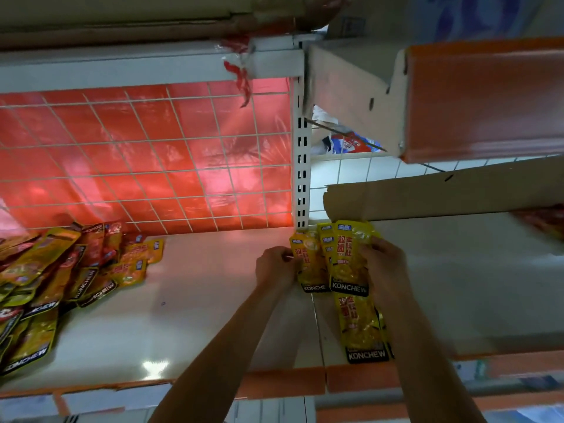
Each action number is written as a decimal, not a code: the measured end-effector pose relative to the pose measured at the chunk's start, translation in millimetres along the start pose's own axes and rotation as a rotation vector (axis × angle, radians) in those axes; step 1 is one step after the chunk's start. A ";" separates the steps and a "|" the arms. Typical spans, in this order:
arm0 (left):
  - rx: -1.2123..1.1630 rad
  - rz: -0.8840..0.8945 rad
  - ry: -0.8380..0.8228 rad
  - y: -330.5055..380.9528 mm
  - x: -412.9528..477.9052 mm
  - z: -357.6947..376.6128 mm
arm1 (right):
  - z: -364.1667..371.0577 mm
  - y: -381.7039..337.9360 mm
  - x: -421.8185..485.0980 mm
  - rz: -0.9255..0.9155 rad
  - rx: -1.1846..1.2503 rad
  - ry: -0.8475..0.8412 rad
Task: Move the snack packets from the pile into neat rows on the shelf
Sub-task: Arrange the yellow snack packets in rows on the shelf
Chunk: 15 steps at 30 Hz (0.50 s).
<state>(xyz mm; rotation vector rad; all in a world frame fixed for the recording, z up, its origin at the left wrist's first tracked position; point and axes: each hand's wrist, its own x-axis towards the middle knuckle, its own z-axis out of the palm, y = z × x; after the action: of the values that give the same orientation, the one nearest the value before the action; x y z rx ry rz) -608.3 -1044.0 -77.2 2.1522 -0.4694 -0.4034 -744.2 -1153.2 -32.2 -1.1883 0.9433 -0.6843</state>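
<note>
A loose pile of snack packets, yellow and red with black KONCHEW bands, lies at the left end of the white shelf. Near the white upright post, several yellow packets stand fanned against the back. My left hand pinches the left edge of the leftmost yellow packet. My right hand grips the right side of the front packet in that stack. Another yellow packet lies flat in front of them, partly under my right forearm.
A red-backed wire grid closes the shelf's rear. A cardboard flap juts out above the right bay, under an orange-fronted upper shelf. An orange price strip runs along the shelf's front edge.
</note>
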 end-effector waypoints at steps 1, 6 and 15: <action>0.003 -0.005 0.002 0.5 0.5 1.1 | -0.1 1.6 2.1 -0.003 -0.014 0.006; 0.030 -0.006 0.023 1.4 8.3 6.5 | 1.7 3.6 8.1 -0.049 -0.110 0.045; 0.132 -0.017 0.081 2.4 16.3 9.3 | 7.7 3.9 8.4 -0.128 -0.229 0.017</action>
<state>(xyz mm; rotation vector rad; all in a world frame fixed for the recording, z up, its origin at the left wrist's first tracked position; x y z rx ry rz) -598.6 -1059.5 -82.3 2.2919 -0.4429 -0.3012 -733.6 -1155.8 -37.2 -1.4571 0.9848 -0.7028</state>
